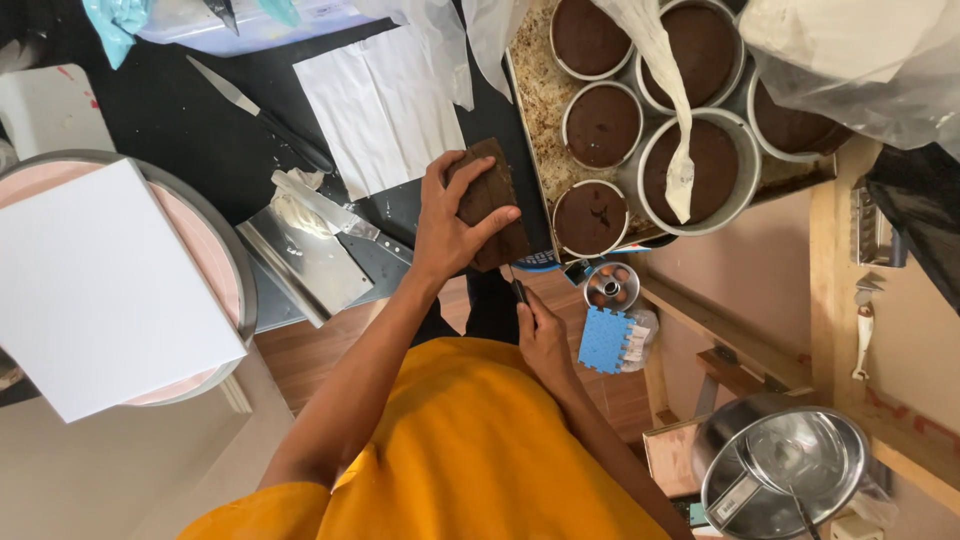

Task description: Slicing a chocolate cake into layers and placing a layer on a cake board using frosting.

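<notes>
Two hands busy at the counter edge. My left hand point(450, 225) clamps a dark brown cake layer point(490, 205), fingers spread and curled over its top, thumb at its lower side, cake tilted up off the black counter point(200, 130). My right hand point(540, 335) sits just below it, fingers closed round a dark knife handle point(519, 292); blade mostly hidden under the cake, can't tell how far in. Cake sits between the baking tray point(535, 110) on the right and the metal bench scraper point(305, 265) on the left. Tray holds round tins point(602, 124) of dark cake, crumbs scattered on it, a piping bag point(665, 90) draped across them. Palette knife point(255, 110) lies on the counter near white paper sheets point(375, 105). Cream-smeared spatula point(325, 210) rests on the scraper. White square board point(100, 285) lies on a pink-topped round stand point(225, 260), far left. Steel bowl point(785, 470) lower right, blue toothed scraper point(605, 340) near the right hand.
</notes>
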